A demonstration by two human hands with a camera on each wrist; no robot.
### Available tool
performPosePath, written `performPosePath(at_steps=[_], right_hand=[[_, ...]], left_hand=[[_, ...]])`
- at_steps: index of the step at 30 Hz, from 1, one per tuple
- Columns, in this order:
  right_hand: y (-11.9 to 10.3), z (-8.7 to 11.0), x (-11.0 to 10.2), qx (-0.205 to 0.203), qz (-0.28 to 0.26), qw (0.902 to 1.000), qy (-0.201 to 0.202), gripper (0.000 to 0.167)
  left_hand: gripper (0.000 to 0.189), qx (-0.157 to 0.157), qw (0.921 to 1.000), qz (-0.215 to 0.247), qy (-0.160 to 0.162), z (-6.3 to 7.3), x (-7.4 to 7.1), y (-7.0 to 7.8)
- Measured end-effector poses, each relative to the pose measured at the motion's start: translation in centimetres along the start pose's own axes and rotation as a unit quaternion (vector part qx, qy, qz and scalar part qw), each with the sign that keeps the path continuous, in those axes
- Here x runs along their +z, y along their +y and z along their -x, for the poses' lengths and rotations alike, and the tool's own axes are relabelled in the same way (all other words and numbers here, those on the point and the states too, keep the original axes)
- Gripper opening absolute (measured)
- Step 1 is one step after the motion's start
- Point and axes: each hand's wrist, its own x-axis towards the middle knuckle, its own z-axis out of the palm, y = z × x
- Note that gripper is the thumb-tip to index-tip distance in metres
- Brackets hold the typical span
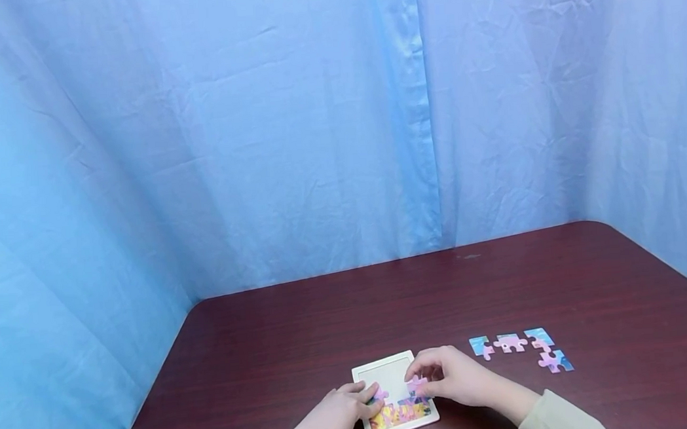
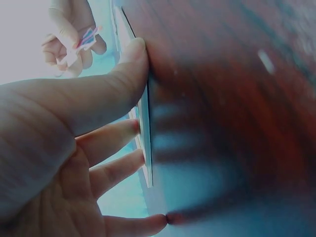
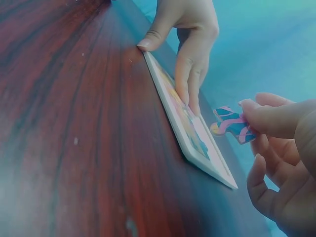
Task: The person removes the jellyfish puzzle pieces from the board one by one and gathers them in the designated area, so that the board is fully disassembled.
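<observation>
A small white puzzle tray [image 1: 412, 424] lies on the table, with joined pieces [image 1: 398, 416] in yellow, pink and blue along its near part. My left hand [image 1: 330, 417] rests at the tray's left side, fingers spread. In the left wrist view its thumb [image 2: 121, 74] touches the tray's edge. Over the tray's right side, my right hand [image 1: 458, 377] pinches a pink and blue puzzle piece [image 3: 232, 124] between thumb and fingers. The right wrist view shows this piece tilted and apart from the tray. The tray's far part shows a bare white bottom [image 1: 391, 373].
Several loose puzzle pieces lie to the right of the tray, among them a pink one [image 1: 510, 343] and a blue and pink one [image 1: 556, 361]. The dark red wooden table [image 1: 292, 336] has blue curtains [image 1: 292, 145] behind it and at both sides.
</observation>
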Motion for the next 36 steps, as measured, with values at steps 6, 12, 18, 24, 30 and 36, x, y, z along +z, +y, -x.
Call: performPosePath(at_steps=[6, 12, 18, 24, 30, 36], right_hand=[[0.3, 1.0, -1.0, 0.016, -0.009, 0.9998, 0.010, 0.015], [0.2, 2.2, -2.5, 0.037, -0.007, 0.9990, 0.023, 0.019], [0.6, 3.5, -3.9, 0.037, -0.003, 0.9988, 0.030, 0.021], [0.9, 4.8, -5.1, 0.035, 0.008, 0.9987, 0.036, 0.021], [1.5, 6.1, -6.5, 0.003, 0.002, 0.9991, 0.043, 0.020], [2.0, 7.1, -7.6, -0.009, -0.010, 0.9989, 0.045, 0.019]], left_hand=[[0.058, -0.011, 0.9998, 0.017, -0.010, -0.1, 0.0, -0.1], [0.059, -0.015, 0.9997, 0.019, -0.008, -0.1, 0.0, 0.1], [0.059, -0.011, 0.9998, 0.016, -0.001, 0.0, 0.1, 0.2], [0.059, -0.013, 0.9998, 0.016, -0.004, -0.1, 0.0, 0.3], [0.059, -0.014, 0.9998, 0.014, -0.005, -0.1, -0.1, 0.4], [0.060, -0.018, 0.9997, 0.017, -0.005, -0.1, 0.0, 0.4]])
